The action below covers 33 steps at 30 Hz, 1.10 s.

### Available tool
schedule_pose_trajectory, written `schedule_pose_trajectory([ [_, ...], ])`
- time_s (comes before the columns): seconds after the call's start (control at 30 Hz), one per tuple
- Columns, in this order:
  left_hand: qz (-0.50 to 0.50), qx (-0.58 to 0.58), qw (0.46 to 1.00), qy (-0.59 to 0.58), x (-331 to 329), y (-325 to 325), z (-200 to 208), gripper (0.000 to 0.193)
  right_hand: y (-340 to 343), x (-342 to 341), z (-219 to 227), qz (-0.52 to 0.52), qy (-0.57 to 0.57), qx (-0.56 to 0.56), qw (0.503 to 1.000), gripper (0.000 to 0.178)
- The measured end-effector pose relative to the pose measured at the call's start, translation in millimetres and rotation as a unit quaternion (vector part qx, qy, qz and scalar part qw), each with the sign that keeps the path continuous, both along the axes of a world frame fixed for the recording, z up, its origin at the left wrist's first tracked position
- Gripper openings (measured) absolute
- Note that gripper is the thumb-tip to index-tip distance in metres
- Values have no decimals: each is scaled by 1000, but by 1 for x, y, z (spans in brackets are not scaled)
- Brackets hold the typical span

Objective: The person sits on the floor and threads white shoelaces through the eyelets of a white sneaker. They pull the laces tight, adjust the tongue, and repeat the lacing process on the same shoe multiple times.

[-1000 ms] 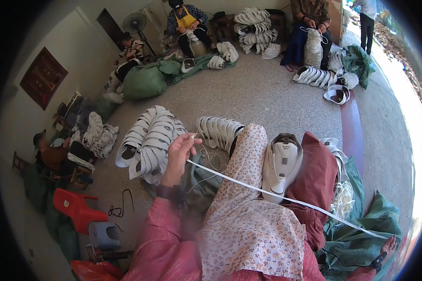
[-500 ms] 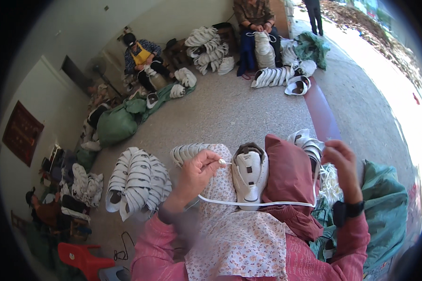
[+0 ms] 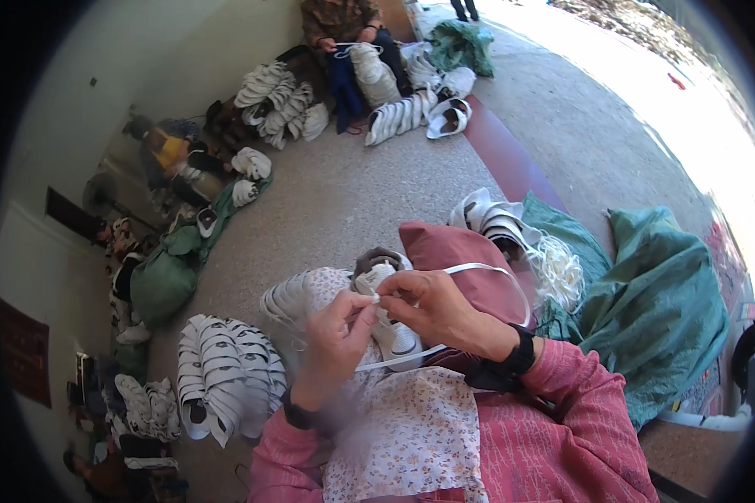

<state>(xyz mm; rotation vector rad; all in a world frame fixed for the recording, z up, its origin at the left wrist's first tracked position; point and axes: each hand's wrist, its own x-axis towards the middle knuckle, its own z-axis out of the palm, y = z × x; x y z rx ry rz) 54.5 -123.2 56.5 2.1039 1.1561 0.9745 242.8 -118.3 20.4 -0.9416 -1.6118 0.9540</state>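
As the head view looks down, the left hand point(image 3: 337, 339) and the right hand point(image 3: 445, 312) meet over the white shoe point(image 3: 400, 342), fingertips of both pinched on the end of a white lace point(image 3: 471, 267). The lace loops right of the shoe, across a maroon cloth point(image 3: 440, 246); left of the shoe lie stacked uppers point(image 3: 226, 369).
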Motion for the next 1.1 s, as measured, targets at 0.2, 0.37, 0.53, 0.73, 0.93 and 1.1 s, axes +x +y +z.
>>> schedule_pose_trajectory([
  [0.2, 14, -106, 993, -39, -10, -6, -14, 4, -12, -5, -16, 62, 173, -90, 979, 14],
  [0.37, -19, -206, 976, -64, -12, -7, -20, 2, -16, -5, -35, 41, 117, -43, 991, 13],
  [0.53, -28, 29, 998, 52, 0, -12, -22, 12, -19, -11, -41, -87, -29, 57, 994, 17],
  [0.73, -53, 140, 978, 143, -7, -7, -23, 22, -22, -7, -26, -76, -47, -11, 996, 19],
  [0.93, -31, 149, 986, 71, -11, -17, -38, 22, -22, -18, -24, -37, -63, -25, 997, 11],
  [1.1, -29, 164, 984, 70, -22, -17, -48, 12, -20, -20, -29, -48, -117, -84, 988, 8],
])
